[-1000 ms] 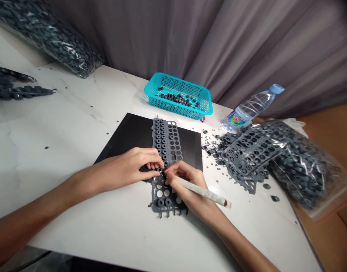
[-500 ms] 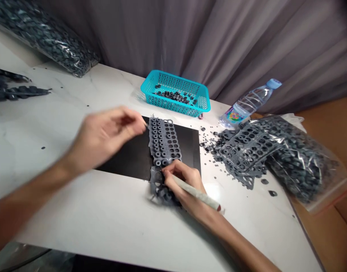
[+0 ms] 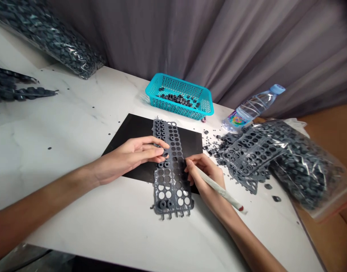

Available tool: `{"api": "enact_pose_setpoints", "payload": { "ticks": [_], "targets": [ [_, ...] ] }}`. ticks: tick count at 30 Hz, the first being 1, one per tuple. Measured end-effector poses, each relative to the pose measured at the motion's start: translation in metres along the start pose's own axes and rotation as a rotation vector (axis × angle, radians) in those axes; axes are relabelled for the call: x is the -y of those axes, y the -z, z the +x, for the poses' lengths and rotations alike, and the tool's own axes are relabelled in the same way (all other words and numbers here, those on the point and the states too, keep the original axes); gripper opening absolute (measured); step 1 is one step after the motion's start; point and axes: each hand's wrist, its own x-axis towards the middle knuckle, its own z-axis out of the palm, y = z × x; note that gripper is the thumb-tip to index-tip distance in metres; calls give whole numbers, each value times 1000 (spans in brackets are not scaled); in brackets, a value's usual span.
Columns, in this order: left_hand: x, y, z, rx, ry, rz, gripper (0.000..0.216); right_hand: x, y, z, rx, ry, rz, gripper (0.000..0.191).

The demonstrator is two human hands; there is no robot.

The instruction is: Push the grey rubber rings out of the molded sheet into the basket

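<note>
A long grey moulded sheet [image 3: 170,170] of small rings and punched holes lies across a black mat [image 3: 133,132] on the white table. My left hand [image 3: 133,153] rests on the sheet's left edge, fingers stretched flat and pressing down near a ring. My right hand [image 3: 204,172] sits at the sheet's right edge, closed on a pale stick-like tool [image 3: 221,190] held like a pen, its tip hidden at the sheet.
A teal basket [image 3: 179,96] holding several loose rings stands behind the mat. A water bottle [image 3: 251,107] lies at right. Used grey sheets [image 3: 247,155] and a plastic bag of parts [image 3: 306,166] fill the right; another bag [image 3: 48,37] and sheets [image 3: 14,88] lie far left.
My left hand swung up and away over the mat, then came back down flat on the sheet. My right hand shifted from the sheet's middle to its right edge.
</note>
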Motion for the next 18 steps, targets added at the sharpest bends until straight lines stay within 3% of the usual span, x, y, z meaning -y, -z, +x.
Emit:
{"api": "enact_pose_setpoints", "payload": {
  "ticks": [8, 18],
  "targets": [
    [10, -6, -2, 160, 156, -111, 36, -2, -1, 2, 1, 38, -73, 27],
    [12, -8, 0, 194, 150, -164, 34, -1, 0, 3, 24, 55, -120, 27]
  ]
}}
